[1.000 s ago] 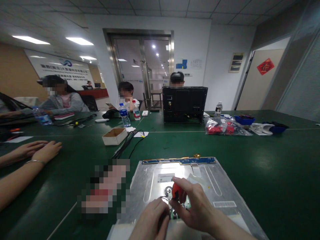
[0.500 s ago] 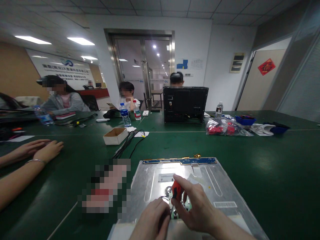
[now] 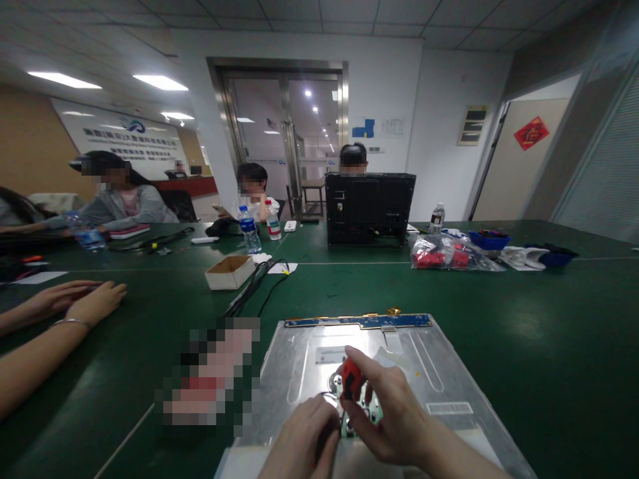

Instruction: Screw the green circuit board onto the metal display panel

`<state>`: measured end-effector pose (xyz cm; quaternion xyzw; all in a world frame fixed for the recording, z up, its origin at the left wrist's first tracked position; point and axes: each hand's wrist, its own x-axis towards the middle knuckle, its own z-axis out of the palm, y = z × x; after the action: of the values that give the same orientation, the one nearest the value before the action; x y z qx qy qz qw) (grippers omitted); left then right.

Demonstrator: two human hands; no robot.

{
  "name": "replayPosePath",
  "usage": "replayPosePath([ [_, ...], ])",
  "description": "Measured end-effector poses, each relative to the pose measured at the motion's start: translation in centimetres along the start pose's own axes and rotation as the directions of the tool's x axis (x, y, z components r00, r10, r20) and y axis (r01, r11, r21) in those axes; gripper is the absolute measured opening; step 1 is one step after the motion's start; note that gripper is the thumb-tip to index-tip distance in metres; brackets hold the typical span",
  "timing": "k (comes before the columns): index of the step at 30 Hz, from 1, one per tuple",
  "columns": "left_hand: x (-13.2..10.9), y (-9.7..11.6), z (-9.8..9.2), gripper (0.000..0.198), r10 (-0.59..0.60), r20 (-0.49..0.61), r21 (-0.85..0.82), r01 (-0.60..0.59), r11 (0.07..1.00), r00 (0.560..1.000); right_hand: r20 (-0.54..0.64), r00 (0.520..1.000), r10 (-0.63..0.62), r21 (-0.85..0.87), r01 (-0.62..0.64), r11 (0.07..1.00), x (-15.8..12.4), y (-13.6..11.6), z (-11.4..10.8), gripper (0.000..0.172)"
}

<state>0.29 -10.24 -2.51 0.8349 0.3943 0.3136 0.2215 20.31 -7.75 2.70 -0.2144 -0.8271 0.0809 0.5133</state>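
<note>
A flat silver metal panel [image 3: 449, 372] lies in front of me, with a narrow blue circuit strip [image 3: 349, 322] along its far edge. My right hand [image 3: 399, 416] grips the red and black handle of a screwdriver [image 3: 352, 378] between thumb and fingers. The tool stands nearly upright, its thin shaft pointing down at a small green circuit board [image 3: 374, 407] on the panel. Beside the shaft, my left hand [image 3: 305, 432] is closed, with its fingertips curled close to the screwdriver's lower end. Whatever those fingers hold is hidden, as is the screwdriver's tip.
A co-worker's hands [image 3: 94, 303] rest at the left. Left of the panel lies a pixelated object [image 3: 210, 379], with black cables [image 3: 248, 291] and an open small box [image 3: 229, 273] beyond. Farther back stand a black monitor-like housing [image 3: 369, 209], bottles and a plastic bag [image 3: 449, 257].
The screwdriver handle has turned a little between my right fingers and shifted very slightly left. My left hand and the panel stay in place.
</note>
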Motion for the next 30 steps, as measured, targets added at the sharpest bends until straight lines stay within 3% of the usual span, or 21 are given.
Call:
replayPosePath([
  [4,0.02,-0.19,0.25,0.016,-0.006,-0.005,-0.001,0.006,1.000,1.000,0.002,1.000,-0.001,0.012,0.001,1.000,-0.08,0.07,-0.01,0.064],
  [17,0.05,0.12,-0.17,0.016,-0.013,0.027,-0.001,0.013,1.000,1.000,-0.050,0.999,-0.001,-0.034,-0.001,0.999,0.18,0.28,0.30,0.046],
  [26,-0.24,-0.61,0.43,0.016,-0.025,0.006,0.000,0.025,1.000,1.000,0.003,1.000,0.016,0.026,-0.017,1.000,-0.25,0.42,0.31,0.064],
  [30,-0.25,-0.54,0.46,0.017,-0.024,0.012,-0.002,0.024,1.000,1.000,-0.005,1.000,0.021,0.017,-0.021,1.000,-0.34,0.47,0.33,0.063],
])
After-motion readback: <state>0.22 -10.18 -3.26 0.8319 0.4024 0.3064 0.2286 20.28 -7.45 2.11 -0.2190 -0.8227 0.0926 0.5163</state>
